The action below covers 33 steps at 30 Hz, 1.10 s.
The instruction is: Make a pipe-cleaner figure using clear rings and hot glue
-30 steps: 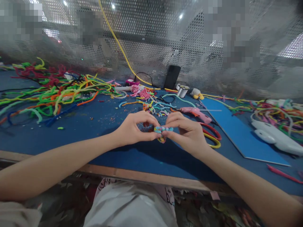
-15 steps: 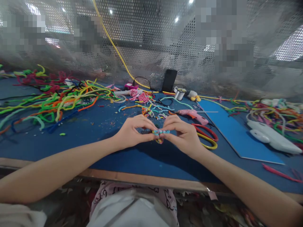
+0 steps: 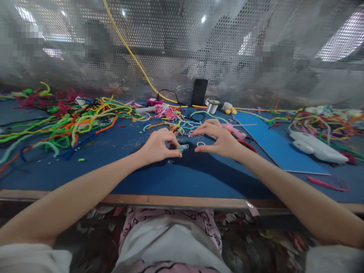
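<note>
From here I see my left hand (image 3: 157, 146) pinching a small multicoloured pipe-cleaner piece (image 3: 182, 148) between thumb and fingers (image 3: 170, 141), just above the blue bench (image 3: 93, 163). My right hand (image 3: 218, 138) is spread open, holding nothing, palm down over the bench just right of that piece, beside a small white ring (image 3: 200, 143). A pink glue gun (image 3: 234, 131) lies partly under the right hand, with red-handled scissors (image 3: 250, 146) near the wrist. Loose pipe cleaners (image 3: 68, 117) sprawl far left; a black phone (image 3: 199, 92) leans against the mesh wall.
</note>
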Motion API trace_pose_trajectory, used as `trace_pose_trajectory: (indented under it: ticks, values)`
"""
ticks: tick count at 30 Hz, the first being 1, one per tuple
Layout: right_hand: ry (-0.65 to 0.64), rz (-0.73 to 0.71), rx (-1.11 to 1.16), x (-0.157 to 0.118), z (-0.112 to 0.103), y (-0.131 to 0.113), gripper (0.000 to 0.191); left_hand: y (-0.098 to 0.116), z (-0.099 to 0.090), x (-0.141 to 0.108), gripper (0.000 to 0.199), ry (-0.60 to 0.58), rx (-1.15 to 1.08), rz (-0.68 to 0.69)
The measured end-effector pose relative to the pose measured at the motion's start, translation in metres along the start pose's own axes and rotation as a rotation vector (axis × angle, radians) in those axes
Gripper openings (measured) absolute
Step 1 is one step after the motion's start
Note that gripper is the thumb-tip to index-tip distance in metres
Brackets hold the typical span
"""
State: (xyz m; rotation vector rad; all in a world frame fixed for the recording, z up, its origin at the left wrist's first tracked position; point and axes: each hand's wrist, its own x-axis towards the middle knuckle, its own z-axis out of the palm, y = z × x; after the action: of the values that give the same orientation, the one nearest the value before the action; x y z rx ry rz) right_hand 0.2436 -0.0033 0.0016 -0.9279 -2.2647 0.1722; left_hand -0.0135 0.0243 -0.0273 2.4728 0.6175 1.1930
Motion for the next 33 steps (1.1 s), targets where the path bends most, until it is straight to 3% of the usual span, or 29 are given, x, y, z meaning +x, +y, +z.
trace_pose_trajectory:
  ticks: [3, 5, 9, 13, 20, 27, 33]
  values:
    - [-0.156, -0.084, -0.016, 0.01, 0.005, -0.002, 0.04, 0.002, 0.0, 0.0, 0.012, -0.011, 0.024, 0.04]
    - [-0.194, -0.115, -0.022, 0.014, 0.013, -0.003, 0.032, 0.005, 0.001, 0.0, 0.012, -0.018, 0.029, 0.07]
    - [-0.101, -0.111, -0.006, 0.012, 0.029, -0.003, 0.011, 0.005, 0.001, 0.0, 0.011, -0.007, 0.001, 0.058]
    - [0.02, -0.048, 0.046, 0.002, 0.035, -0.005, 0.007, 0.002, 0.002, -0.001, 0.006, 0.014, -0.015, 0.06]
    - [0.116, -0.031, 0.118, -0.001, 0.041, -0.015, 0.008, 0.003, -0.001, -0.001, 0.009, 0.025, 0.094, -0.049]
    - [0.207, 0.174, 0.361, -0.004, 0.044, -0.008, 0.023, 0.004, -0.002, -0.002, 0.012, 0.071, 0.091, -0.066]
    - [0.217, 0.145, 0.429, -0.003, 0.042, -0.011, 0.022, 0.012, -0.003, -0.002, 0.009, 0.076, 0.147, -0.052]
